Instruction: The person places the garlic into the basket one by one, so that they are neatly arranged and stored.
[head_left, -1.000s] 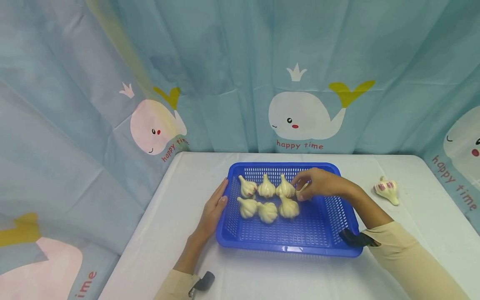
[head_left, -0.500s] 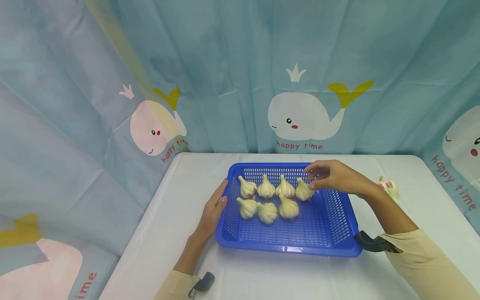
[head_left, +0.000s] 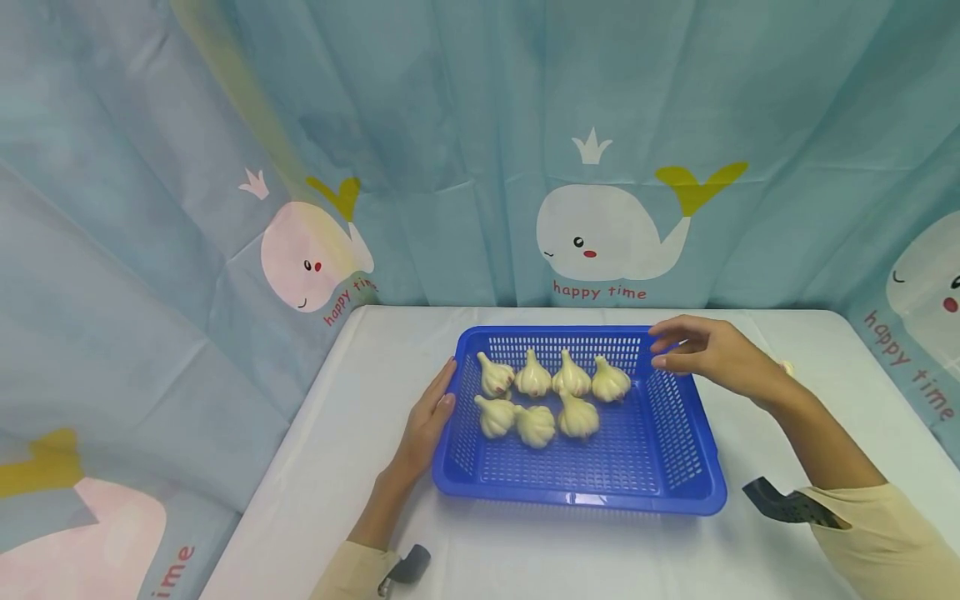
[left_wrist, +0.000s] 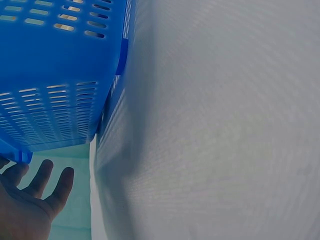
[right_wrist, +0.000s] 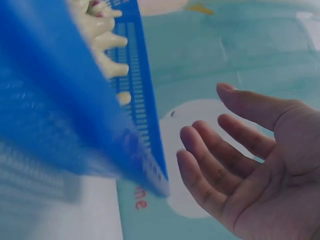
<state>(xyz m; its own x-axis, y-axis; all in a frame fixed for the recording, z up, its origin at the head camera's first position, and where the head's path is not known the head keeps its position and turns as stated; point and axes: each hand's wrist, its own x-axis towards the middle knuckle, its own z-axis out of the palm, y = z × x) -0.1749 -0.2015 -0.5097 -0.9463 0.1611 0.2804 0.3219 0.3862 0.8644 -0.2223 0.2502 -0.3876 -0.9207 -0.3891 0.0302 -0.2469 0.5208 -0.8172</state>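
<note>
A blue plastic basket point(head_left: 645, 503) with slotted walls stands on the table. Inside, several white garlic bulbs lie in a back row and three in a front row, all toward the left; the rightmost back garlic bulb point(head_left: 611, 381) sits by itself at the row's end. Against the basket's left rim rests my left hand point(head_left: 422, 421), its fingers extended, as the left wrist view also shows. My right hand point(head_left: 712, 354) hovers over the back right corner, holding nothing, fingers loosely bent in the right wrist view. Another garlic bulb point(head_left: 786, 367) outside the basket is mostly hidden behind the right wrist.
A white cloth point(head_left: 352, 375) covers the table. Behind it hangs a blue-green curtain point(head_left: 450, 167) printed with whales. Dark straps with wrist devices show at both sleeves, the right one point(head_left: 787, 504) beside the basket's right edge.
My right hand has let go of the rightmost garlic bulb in the back row and moved right, up to the basket's corner. The left hand has stayed in place.
</note>
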